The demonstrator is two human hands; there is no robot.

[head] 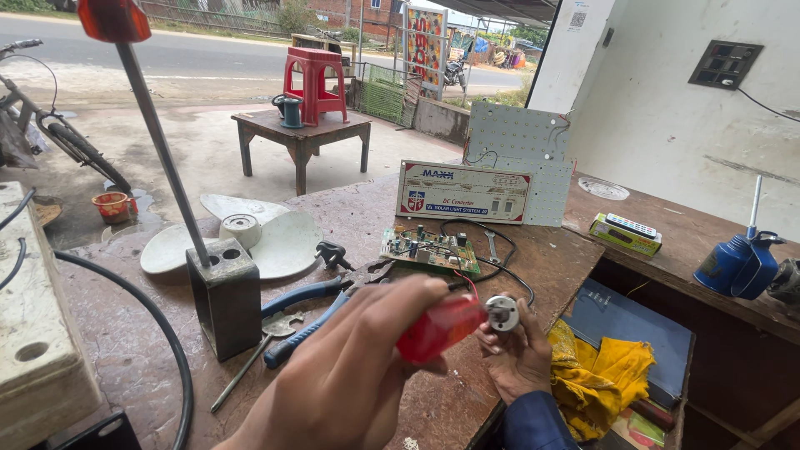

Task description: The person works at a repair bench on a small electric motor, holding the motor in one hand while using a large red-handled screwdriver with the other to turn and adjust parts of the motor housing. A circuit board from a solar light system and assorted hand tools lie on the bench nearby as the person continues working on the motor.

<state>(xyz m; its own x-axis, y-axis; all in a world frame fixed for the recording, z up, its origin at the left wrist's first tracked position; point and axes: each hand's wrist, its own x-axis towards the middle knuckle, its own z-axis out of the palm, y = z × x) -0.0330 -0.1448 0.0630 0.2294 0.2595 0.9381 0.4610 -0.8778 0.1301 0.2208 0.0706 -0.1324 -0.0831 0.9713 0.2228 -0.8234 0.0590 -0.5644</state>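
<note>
My right hand [517,367] grips a small round lamp holder [502,313], steadying it; my left hand [367,367] clenches a red-handled screwdriver [437,329] against it.

We find bare tabletop [375,208] open beyond the circuit board [430,248]. Pliers [312,310], a metal block [225,296] and fan blades [267,237] crowd our left.

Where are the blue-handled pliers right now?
In the head view, the pliers lie on the workbench left of centre, between the metal block and the left hand, just below the white fan blade.
</note>
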